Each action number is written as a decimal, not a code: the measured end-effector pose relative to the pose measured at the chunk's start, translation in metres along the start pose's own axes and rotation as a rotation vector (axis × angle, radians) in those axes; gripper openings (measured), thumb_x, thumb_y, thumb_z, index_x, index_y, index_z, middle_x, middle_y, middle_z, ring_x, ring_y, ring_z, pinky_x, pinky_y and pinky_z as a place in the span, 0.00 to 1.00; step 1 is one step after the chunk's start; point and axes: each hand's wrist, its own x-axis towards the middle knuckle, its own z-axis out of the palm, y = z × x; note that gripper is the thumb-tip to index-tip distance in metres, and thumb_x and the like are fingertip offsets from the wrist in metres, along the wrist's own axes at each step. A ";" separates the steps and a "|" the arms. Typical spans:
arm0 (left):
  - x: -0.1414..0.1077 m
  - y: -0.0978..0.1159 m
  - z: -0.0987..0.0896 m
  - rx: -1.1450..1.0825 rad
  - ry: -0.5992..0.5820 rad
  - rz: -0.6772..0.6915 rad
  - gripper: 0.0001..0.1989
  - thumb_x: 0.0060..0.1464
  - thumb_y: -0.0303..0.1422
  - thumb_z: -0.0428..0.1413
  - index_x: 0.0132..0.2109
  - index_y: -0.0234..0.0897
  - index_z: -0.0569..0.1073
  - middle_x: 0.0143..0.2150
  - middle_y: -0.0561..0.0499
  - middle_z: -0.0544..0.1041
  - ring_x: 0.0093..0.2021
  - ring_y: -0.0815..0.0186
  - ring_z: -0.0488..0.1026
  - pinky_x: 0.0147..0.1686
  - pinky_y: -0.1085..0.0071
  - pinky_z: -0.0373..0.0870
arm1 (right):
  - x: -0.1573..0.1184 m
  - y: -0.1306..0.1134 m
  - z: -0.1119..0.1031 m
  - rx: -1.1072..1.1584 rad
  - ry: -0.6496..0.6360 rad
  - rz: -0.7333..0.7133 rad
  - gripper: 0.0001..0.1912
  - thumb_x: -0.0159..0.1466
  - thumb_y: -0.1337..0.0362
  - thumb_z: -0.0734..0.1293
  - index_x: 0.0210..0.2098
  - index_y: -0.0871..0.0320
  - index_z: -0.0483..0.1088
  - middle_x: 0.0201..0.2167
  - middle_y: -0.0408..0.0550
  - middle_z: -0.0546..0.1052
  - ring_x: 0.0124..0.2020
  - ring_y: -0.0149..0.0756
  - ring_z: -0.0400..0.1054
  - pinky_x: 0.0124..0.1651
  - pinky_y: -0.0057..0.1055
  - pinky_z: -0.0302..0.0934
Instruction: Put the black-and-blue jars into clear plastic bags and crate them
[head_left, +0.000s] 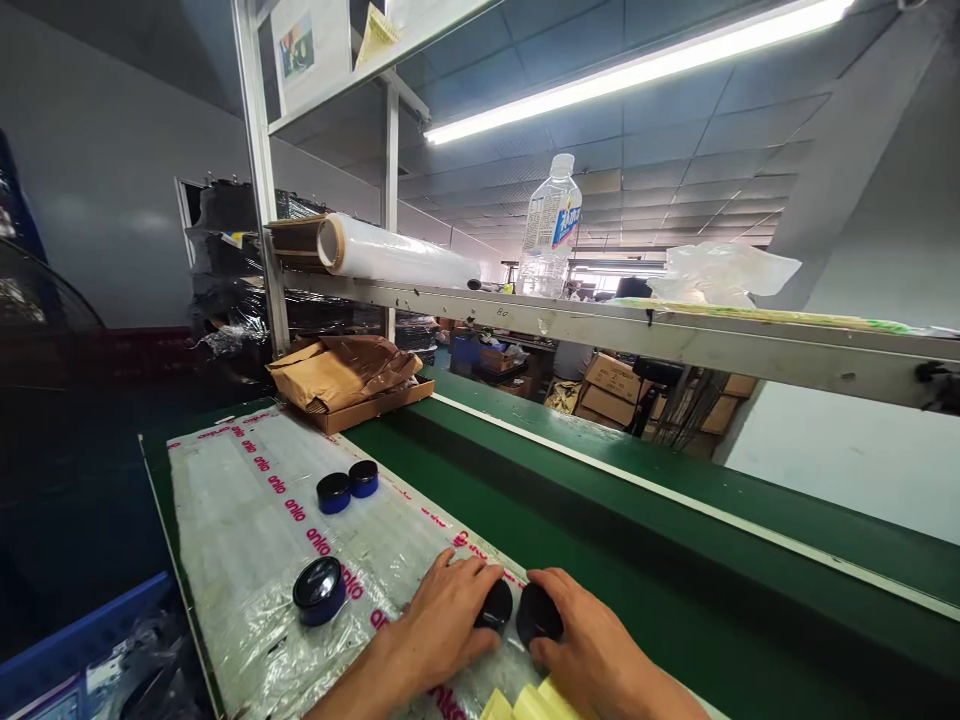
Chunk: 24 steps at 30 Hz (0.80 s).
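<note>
My left hand curls around a small round black-topped piece, which looks like a jar or cap. Just to its right, my right hand has its fingers and thumb around a second black one. The two pieces stand side by side with a narrow gap, low over the plastic-covered board. Three similar black-topped pieces with blue sides rest on that board: a nearer one and a pair, front and back. Pale yellow pieces show beneath my right wrist.
A green conveyor belt runs along the board's far side. A cardboard tray with brown paper sits at the board's far end. Above the belt, a metal shelf carries a plastic bottle and a film roll. A blue crate stands lower left.
</note>
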 end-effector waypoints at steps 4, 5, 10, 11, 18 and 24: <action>0.003 -0.001 0.002 0.020 0.000 0.004 0.33 0.48 0.34 0.65 0.62 0.42 0.69 0.58 0.44 0.76 0.62 0.51 0.70 0.69 0.51 0.51 | -0.007 0.005 -0.006 0.047 -0.030 -0.058 0.39 0.49 0.75 0.62 0.61 0.56 0.67 0.59 0.51 0.74 0.59 0.40 0.69 0.61 0.32 0.59; 0.003 -0.001 0.002 0.026 -0.001 0.004 0.32 0.47 0.35 0.66 0.61 0.42 0.70 0.57 0.44 0.76 0.61 0.50 0.70 0.69 0.50 0.51 | -0.009 0.006 -0.008 0.061 -0.032 -0.064 0.38 0.49 0.75 0.63 0.61 0.57 0.67 0.59 0.51 0.74 0.57 0.39 0.70 0.60 0.31 0.59; 0.002 0.004 -0.002 0.045 -0.027 -0.013 0.30 0.46 0.34 0.65 0.58 0.38 0.72 0.57 0.42 0.75 0.61 0.48 0.69 0.69 0.48 0.50 | -0.011 0.010 -0.009 0.102 0.007 -0.016 0.34 0.52 0.67 0.67 0.60 0.62 0.68 0.56 0.57 0.75 0.54 0.47 0.71 0.58 0.39 0.62; 0.002 0.006 -0.002 0.044 -0.037 -0.009 0.32 0.47 0.32 0.64 0.60 0.39 0.70 0.59 0.42 0.74 0.63 0.49 0.68 0.70 0.48 0.48 | -0.011 0.011 -0.009 0.110 0.005 -0.007 0.35 0.52 0.67 0.67 0.60 0.62 0.68 0.56 0.57 0.76 0.54 0.48 0.71 0.58 0.39 0.61; -0.001 0.013 -0.004 0.053 -0.060 0.049 0.32 0.48 0.24 0.59 0.61 0.39 0.69 0.59 0.46 0.74 0.63 0.56 0.69 0.72 0.50 0.45 | -0.026 0.018 -0.017 0.164 0.041 0.090 0.38 0.60 0.57 0.67 0.67 0.62 0.60 0.68 0.58 0.66 0.64 0.50 0.63 0.66 0.42 0.55; -0.001 0.015 -0.003 0.055 -0.057 0.061 0.30 0.49 0.23 0.59 0.60 0.40 0.70 0.58 0.46 0.75 0.61 0.55 0.70 0.71 0.47 0.46 | -0.069 0.028 -0.007 0.138 0.086 0.313 0.26 0.65 0.46 0.63 0.55 0.55 0.71 0.49 0.56 0.80 0.46 0.52 0.74 0.47 0.42 0.63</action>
